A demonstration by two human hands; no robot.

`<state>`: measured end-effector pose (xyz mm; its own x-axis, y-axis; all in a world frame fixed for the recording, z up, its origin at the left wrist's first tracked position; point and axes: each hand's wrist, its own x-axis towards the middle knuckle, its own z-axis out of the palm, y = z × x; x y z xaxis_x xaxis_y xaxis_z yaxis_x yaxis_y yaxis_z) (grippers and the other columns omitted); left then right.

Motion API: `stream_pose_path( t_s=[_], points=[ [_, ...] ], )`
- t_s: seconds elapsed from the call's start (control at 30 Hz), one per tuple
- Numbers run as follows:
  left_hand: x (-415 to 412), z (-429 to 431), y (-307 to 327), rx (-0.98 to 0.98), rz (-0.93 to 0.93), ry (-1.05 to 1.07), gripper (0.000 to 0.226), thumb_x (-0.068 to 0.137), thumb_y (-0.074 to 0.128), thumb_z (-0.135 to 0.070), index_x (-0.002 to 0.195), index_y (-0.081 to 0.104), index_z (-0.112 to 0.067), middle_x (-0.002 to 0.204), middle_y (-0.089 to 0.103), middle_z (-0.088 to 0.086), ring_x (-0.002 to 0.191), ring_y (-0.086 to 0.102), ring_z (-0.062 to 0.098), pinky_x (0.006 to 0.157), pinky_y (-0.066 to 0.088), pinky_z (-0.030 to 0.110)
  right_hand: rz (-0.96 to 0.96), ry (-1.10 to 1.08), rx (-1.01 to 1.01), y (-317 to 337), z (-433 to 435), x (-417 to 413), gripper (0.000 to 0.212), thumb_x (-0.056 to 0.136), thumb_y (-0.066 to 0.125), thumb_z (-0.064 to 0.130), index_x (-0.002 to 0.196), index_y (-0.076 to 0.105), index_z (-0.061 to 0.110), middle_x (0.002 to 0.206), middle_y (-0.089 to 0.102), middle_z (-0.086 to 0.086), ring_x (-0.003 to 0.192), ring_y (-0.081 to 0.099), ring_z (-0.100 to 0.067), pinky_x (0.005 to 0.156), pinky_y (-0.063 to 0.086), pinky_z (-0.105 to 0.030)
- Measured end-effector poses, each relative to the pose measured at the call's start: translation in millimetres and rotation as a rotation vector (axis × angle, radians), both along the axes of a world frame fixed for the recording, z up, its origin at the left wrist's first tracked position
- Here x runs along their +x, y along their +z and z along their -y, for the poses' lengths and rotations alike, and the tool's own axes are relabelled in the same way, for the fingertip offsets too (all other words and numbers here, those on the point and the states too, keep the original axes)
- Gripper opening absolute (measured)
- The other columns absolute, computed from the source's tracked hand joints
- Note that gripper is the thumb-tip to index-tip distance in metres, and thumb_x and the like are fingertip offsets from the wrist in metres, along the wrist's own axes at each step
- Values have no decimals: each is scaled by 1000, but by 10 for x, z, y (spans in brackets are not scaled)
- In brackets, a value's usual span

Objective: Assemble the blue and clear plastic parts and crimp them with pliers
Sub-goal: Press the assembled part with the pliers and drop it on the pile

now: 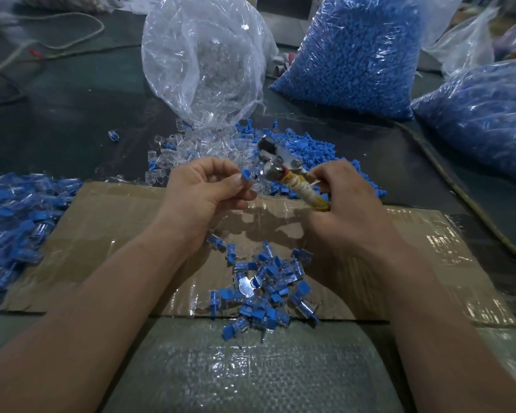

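1. Woven plastic sheeting is lying nearest, at the near edge of the worktop, with a taped cardboard sheet beyond it.
2. A small heap of joined pieces is sitting near the near edge of the cardboard.
3. The left hand is pinching a blue part between thumb and curled forefinger, above the cardboard's far edge.
4. The right hand is gripping the bound handles of the pliers, whose head is just beside the part.
5. I am judging the part light, stiff and slippery. Holding it by the flat blue tab is probably leaving the body free for crimping.
6. Loose parts are spilling from a clear bag. Full blue bags are standing toward the far right corner.
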<state>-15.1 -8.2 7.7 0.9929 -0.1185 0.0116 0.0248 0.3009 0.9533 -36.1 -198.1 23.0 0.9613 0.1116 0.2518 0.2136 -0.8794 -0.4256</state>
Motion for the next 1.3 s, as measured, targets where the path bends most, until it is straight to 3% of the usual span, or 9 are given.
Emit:
stream_pose_path(
  t_s=[0.3, 0.47, 0.57, 0.77, 1.1, 1.3],
  points=[
    [7, 5, -20, 36, 82, 32, 12, 65, 62, -8, 77, 59, -6, 66, 70, 4, 61, 67, 14, 53, 51, 17, -109, 80, -41, -31, -51, 6, 33, 78, 64, 19, 99, 38, 25, 91, 34, 8, 82, 35, -8, 66, 27, -9],
    [-4, -1, -12, 46, 95, 29, 8, 71, 60, 0, 76, 58, -7, 64, 69, 3, 59, 67, 13, 53, 52, 18, -138, 91, -65, -22, -56, 5, 35, 78, 65, 20, 99, 38, 26, 94, 38, 6, 84, 38, -9, 67, 31, -17],
    [-17, 11, -8, 63, 109, 27, 11, 75, 59, 4, 76, 58, -7, 64, 69, 4, 59, 67, 14, 53, 52, 18, -131, 91, -73, 3, -65, -3, 30, 77, 65, 21, 100, 45, 24, 94, 44, 5, 87, 43, -11, 75, 36, -26],
    [-30, 35, -8, 139, 170, 89, 14, 79, 58, 6, 76, 58, -8, 61, 68, 1, 57, 66, 12, 54, 53, 19, -123, 97, -27, 53, -109, -14, 23, 75, 66, 15, 93, 53, 19, 76, 43, 17, 79, 47, -12, 68, 37, -23],
    [-51, 26, 9, 203, 185, 119, 13, 81, 58, 7, 78, 58, -6, 63, 66, 2, 56, 65, 10, 54, 53, 18, -159, 67, -9, 68, -160, -15, 26, 76, 67, 14, 99, 56, 16, 88, 57, 0, 85, 54, -18, 79, 49, -36],
    [-67, 32, 25, 238, 200, 145, 16, 81, 59, 7, 76, 57, -8, 65, 64, 5, 54, 64, 9, 54, 52, 17, -114, 47, -8, 38, -189, -16, 21, 74, 66, 13, 93, 58, 15, 81, 59, 1, 79, 55, -17, 72, 50, -36]
  ],
)
